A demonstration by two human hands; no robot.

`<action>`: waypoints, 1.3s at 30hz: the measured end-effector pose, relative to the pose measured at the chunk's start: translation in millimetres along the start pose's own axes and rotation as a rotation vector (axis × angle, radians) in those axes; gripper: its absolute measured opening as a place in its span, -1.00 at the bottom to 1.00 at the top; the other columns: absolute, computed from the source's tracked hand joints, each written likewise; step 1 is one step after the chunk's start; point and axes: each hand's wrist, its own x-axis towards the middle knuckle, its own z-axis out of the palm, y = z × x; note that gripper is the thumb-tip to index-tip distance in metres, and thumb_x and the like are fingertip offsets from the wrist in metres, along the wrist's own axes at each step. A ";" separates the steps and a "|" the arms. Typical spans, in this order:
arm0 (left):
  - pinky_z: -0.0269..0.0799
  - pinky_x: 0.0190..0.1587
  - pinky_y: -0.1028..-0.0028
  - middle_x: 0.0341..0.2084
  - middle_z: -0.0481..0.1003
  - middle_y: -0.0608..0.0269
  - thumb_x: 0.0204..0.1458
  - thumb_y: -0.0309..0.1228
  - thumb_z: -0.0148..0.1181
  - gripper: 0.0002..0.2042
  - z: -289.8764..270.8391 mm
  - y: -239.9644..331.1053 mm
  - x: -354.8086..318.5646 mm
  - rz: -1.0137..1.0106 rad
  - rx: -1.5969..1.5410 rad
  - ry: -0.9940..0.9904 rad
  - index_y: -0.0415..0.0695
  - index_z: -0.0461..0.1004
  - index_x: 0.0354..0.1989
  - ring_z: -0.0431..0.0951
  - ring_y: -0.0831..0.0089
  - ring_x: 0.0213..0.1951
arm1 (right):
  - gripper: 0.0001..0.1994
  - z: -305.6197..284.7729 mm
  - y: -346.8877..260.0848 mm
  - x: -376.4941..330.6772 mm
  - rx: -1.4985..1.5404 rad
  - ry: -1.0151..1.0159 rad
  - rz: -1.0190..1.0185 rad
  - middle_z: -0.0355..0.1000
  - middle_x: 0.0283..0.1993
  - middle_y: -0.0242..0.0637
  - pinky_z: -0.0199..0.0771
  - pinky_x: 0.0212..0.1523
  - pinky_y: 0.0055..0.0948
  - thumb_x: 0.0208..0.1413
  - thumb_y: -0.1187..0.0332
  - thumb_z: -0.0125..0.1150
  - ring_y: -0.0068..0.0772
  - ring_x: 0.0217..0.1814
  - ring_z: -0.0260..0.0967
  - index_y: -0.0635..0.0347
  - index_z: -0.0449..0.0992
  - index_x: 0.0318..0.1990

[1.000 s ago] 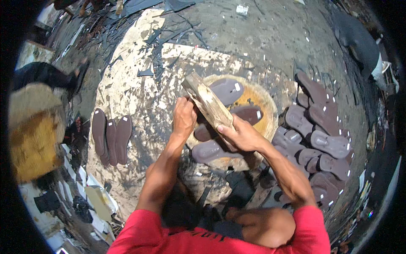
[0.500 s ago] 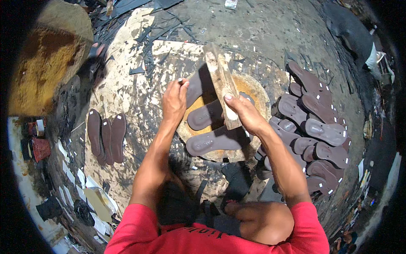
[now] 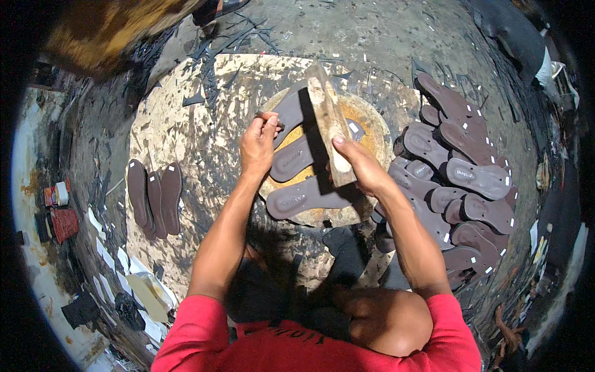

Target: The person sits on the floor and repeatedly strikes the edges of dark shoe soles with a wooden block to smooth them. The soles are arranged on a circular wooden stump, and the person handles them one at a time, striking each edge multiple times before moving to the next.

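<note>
My right hand [image 3: 359, 164] grips the near end of a worn wooden bar [image 3: 328, 124], its thumb on top. The bar slants away from me over the work block. In my left hand [image 3: 257, 141] the fingers pinch a short dark rod-like tool [image 3: 281, 126], mostly hidden by the fist. Its lower end is close to the far brown-grey sandal sole [image 3: 291, 106]. A middle sole [image 3: 291, 160] and a near sole [image 3: 300, 197] lie on the same round, yellowish block [image 3: 378, 146]. The bar and my right hand cover parts of these soles.
A heap of brown soles [image 3: 477, 178] with white tags lies right of the block. Several slim dark insoles [image 3: 162, 201] rest on the stained sheet [image 3: 204, 130] at left. Dark offcuts [image 3: 235, 38] lie beyond. A red basket [image 3: 64, 224] stands far left.
My left fist has turned so the tool points more down toward the far sole. The bar has shifted slightly right. The view has tilted, moving the scene a little.
</note>
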 end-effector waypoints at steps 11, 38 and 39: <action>0.51 -0.21 0.29 -0.33 0.61 0.04 0.29 -0.42 0.20 -0.87 6.5 10.2 -3.7 0.261 0.354 -0.027 -0.22 0.58 -0.15 0.64 0.16 -0.29 | -0.43 23.6 -164.0 -73.1 -0.136 0.184 -0.309 0.52 -0.24 -0.22 0.52 -0.23 -0.41 0.39 -0.12 0.05 -0.42 -0.28 0.49 0.32 0.49 0.10; 0.60 -0.20 0.47 -0.38 0.65 0.19 0.39 -0.25 0.14 -0.74 12.4 -5.2 -52.9 -0.082 -0.022 0.056 -0.23 0.59 -0.09 0.67 0.50 -0.30 | -0.52 -7.5 -28.8 -51.6 -0.052 -0.015 0.014 0.55 -0.38 -0.27 0.56 -0.38 -0.43 0.42 -0.07 0.05 -0.46 -0.42 0.54 0.26 0.53 -0.15; 0.59 -0.21 0.48 -0.39 0.65 0.20 0.39 -0.25 0.14 -0.74 12.9 -3.7 -51.0 -0.138 0.027 0.047 -0.22 0.60 -0.09 0.67 0.51 -0.30 | -0.53 -3.3 -48.4 -57.3 -0.098 0.055 0.032 0.55 -0.38 -0.26 0.57 -0.38 -0.42 0.41 -0.08 0.06 -0.44 -0.42 0.54 0.25 0.52 -0.13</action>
